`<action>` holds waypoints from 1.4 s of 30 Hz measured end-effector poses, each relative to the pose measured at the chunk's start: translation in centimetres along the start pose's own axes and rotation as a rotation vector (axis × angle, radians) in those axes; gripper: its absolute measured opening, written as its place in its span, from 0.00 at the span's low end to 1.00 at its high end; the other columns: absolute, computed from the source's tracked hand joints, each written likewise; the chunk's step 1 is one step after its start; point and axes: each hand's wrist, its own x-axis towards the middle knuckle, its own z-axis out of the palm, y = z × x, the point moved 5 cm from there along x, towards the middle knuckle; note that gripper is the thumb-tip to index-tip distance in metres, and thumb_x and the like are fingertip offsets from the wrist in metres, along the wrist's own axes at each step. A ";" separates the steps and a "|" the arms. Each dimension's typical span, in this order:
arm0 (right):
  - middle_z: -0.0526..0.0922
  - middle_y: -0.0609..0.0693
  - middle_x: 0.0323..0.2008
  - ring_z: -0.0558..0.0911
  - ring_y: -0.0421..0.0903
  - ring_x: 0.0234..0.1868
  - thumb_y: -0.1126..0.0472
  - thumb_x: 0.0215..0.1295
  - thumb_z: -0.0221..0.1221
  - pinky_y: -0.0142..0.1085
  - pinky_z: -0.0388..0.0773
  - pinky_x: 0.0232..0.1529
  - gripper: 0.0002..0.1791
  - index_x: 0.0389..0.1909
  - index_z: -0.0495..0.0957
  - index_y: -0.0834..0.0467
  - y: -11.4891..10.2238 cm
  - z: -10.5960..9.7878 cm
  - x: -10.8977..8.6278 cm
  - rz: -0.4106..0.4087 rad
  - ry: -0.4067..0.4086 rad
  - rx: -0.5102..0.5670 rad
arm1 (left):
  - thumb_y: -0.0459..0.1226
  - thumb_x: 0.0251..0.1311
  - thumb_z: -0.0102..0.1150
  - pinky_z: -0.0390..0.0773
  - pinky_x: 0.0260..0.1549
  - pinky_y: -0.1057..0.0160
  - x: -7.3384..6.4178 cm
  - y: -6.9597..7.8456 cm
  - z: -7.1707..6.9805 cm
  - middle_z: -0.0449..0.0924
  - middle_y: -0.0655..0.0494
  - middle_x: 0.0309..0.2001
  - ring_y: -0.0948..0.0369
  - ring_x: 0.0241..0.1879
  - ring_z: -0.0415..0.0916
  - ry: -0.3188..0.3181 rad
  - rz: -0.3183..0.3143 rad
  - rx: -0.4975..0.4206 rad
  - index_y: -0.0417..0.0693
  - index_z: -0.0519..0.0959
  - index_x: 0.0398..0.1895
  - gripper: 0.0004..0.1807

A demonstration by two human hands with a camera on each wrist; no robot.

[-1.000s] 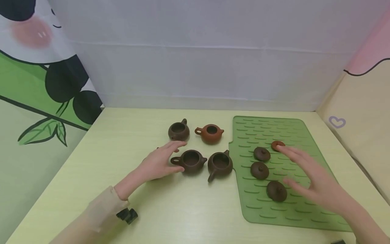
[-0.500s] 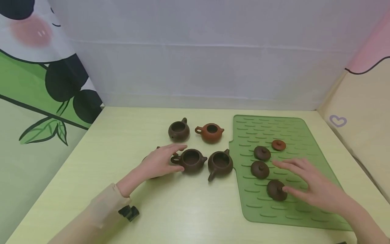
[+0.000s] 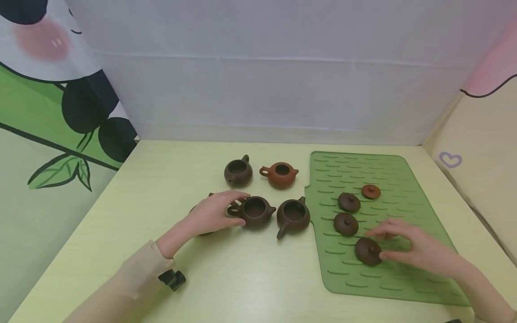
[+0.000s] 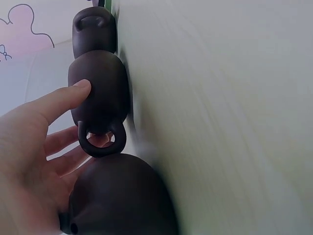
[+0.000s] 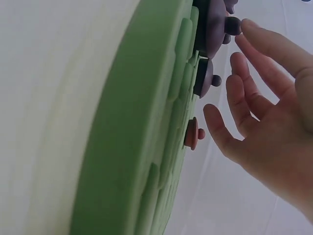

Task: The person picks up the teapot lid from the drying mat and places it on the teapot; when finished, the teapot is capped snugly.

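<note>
My left hand (image 3: 210, 213) stays at a dark brown lidless teapot (image 3: 254, 213), thumb and fingers spread on both sides of its handle. The left wrist view puts the thumb tip over the pot's body, contact unclear. Another dark teapot (image 4: 122, 200) sits under that hand, mostly hidden from the head camera. On the green mat (image 3: 404, 175), my right hand (image 3: 420, 249) hovers beside the largest dark lid (image 3: 368, 251). Its thumb tip is very close to the lid's knob (image 5: 233, 25); whether they touch, I cannot tell. The fingers are bent, with a gap to the thumb.
Two dark lids (image 3: 346, 224) (image 3: 349, 202) and a reddish lid (image 3: 371, 191) lie farther back on the mat. A dark teapot (image 3: 293, 217) stands by the mat's left edge. Behind are a dark teapot (image 3: 238, 172) and a reddish one (image 3: 281, 175). A fabric wall (image 3: 274, 98) closes the back.
My right hand has drawn back from the reddish lid toward the largest dark lid, its fingers bending more. The left hand has stayed nearly still.
</note>
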 end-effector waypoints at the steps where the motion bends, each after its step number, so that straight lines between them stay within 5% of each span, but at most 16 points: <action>1: 0.79 0.36 0.40 0.74 0.32 0.41 0.66 0.48 0.74 0.22 0.71 0.41 0.28 0.52 0.80 0.47 0.1 0.1 0.0 -0.001 -0.004 0.014 | 0.49 0.54 0.72 0.82 0.51 0.54 0.0 0.0 0.0 0.80 0.55 0.60 0.58 0.54 0.81 0.000 0.000 -0.002 0.52 0.72 0.67 0.36; 12: 0.79 0.36 0.36 0.76 0.34 0.36 0.63 0.56 0.70 0.27 0.74 0.36 0.17 0.42 0.77 0.42 1.4 1.1 0.4 0.087 -0.105 0.105 | 0.49 0.54 0.72 0.81 0.52 0.52 0.0 -0.1 0.1 0.80 0.55 0.61 0.56 0.57 0.79 0.000 -0.001 0.000 0.53 0.72 0.67 0.36; 28: 0.77 0.34 0.33 0.74 0.31 0.34 0.61 0.60 0.67 0.27 0.73 0.33 0.13 0.40 0.75 0.43 0.9 0.6 1.5 0.062 -0.190 0.117 | 0.50 0.54 0.71 0.81 0.51 0.52 0.0 -0.3 0.3 0.80 0.55 0.60 0.56 0.58 0.79 0.009 0.002 0.015 0.53 0.72 0.67 0.37; 42: 0.74 0.31 0.31 0.74 0.30 0.34 0.59 0.61 0.68 0.28 0.72 0.33 0.13 0.38 0.74 0.40 -2.4 -0.1 4.5 0.038 -0.136 0.060 | 0.50 0.54 0.71 0.81 0.51 0.52 0.0 -0.2 0.2 0.80 0.55 0.60 0.56 0.58 0.79 0.006 -0.007 0.019 0.53 0.72 0.67 0.37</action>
